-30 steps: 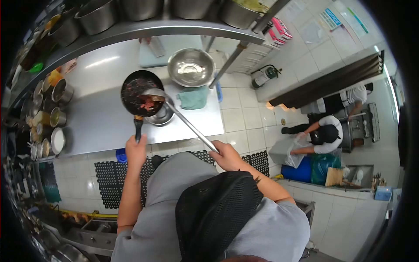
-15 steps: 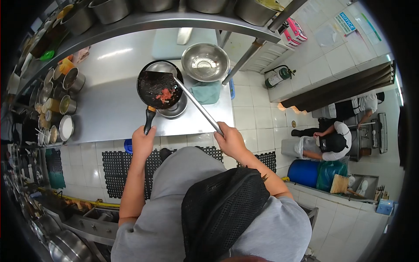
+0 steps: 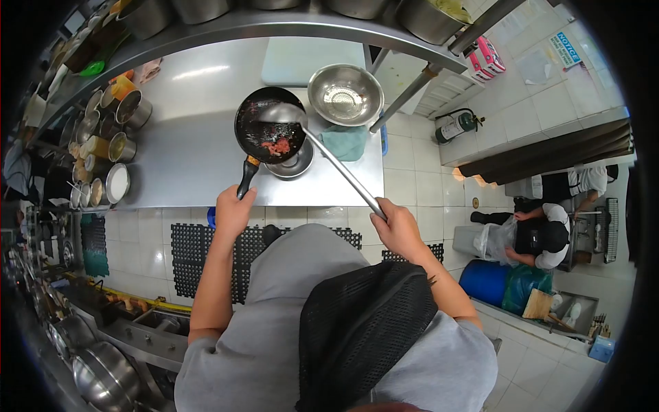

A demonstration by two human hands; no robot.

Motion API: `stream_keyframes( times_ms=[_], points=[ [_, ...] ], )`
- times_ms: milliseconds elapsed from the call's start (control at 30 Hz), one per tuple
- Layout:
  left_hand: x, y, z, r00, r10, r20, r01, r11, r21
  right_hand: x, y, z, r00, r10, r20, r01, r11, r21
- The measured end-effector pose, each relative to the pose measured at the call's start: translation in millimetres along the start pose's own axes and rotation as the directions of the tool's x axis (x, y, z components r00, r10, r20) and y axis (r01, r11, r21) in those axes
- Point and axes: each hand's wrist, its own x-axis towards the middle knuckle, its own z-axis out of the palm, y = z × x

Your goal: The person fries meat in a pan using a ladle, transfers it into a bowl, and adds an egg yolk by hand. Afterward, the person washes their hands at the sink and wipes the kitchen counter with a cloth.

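Note:
My left hand (image 3: 234, 214) is closed around the black handle of a frying pan (image 3: 254, 141), which is tilted above the steel counter (image 3: 192, 158). Red chopped food (image 3: 278, 146) lies low in the dark pan, with smaller scraps stuck around it. The long handle of a steel ladle (image 3: 343, 173) is gripped by my right hand (image 3: 399, 225). Its bowl is over the pan's right half; whether it touches the pan I cannot tell. Partly hidden under the pan is a small steel bowl (image 3: 295, 167) on the counter.
A larger steel bowl (image 3: 345, 96) and a folded green cloth (image 3: 343, 143) sit right of the pan, near a pale cutting board (image 3: 312, 58). Several pots and containers (image 3: 122, 147) line the left. A steel shelf (image 3: 288, 27) runs overhead. Another person (image 3: 549, 230) bends over a bin at right.
The ladle's bowl has moved down and slightly right within the pan, toward the red food. The camera view has shifted. At right, the bending person's arms have moved at the bagged bin.

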Motion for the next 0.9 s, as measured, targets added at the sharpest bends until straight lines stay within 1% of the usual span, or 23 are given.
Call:
stream_keyframes(
  times_ms=[33,100,133,200,367,433,500,600,700,733,800,833,900],
  points=[
    [1,1,0,1.000,0.009,0.011,-0.009,1.000,0.020,5,-2,4,1.000,-0.001,0.001,0.001,1.000,0.006],
    [3,1,1,1.000,0.018,0.018,-0.019,0.999,0.043,12,-7,11,0.997,-0.015,-0.077,0.016,1.000,0.015],
    [4,0,2,0.999,0.012,0.035,-0.014,0.999,0.039,16,-9,13,0.997,-0.018,-0.076,0.020,1.000,0.018],
    [4,3,1,0.999,0.002,0.047,-0.003,0.999,0.035,21,-11,16,0.991,-0.041,-0.127,0.039,0.999,-0.021],
    [2,14,1,0.997,0.032,0.074,-0.035,0.999,0.036,26,-12,19,0.983,-0.088,-0.164,0.075,0.993,-0.086],
    [3,17,-2,0.996,0.014,0.091,-0.017,0.999,0.027,26,-11,22,0.982,-0.097,-0.164,0.080,0.991,-0.108],
    [5,16,-3,0.994,-0.005,0.110,0.003,1.000,0.019,26,-10,25,0.973,-0.115,-0.200,0.092,0.989,-0.120],
    [9,17,-6,0.992,0.010,0.124,-0.015,0.999,0.037,24,-13,26,0.965,-0.138,-0.224,0.103,0.982,-0.160],
    [11,20,-10,0.992,0.005,0.126,-0.010,0.999,0.039,19,-11,25,0.966,-0.138,-0.221,0.089,0.972,-0.219],
    [13,18,-10,0.991,0.003,0.134,-0.005,1.000,0.012,16,-9,22,0.966,-0.143,-0.218,0.095,0.972,-0.217],
    [15,15,-13,0.991,0.002,0.137,0.000,1.000,-0.009,7,0,12,0.968,-0.167,-0.188,0.110,0.954,-0.278],
    [16,14,-13,0.991,0.000,0.136,0.000,1.000,-0.001,3,5,5,0.967,-0.172,-0.189,0.117,0.955,-0.273],
    [18,14,-15,0.991,-0.003,0.131,0.002,1.000,0.009,-6,13,-12,0.974,-0.183,-0.137,0.136,0.946,-0.295]
  ],
)
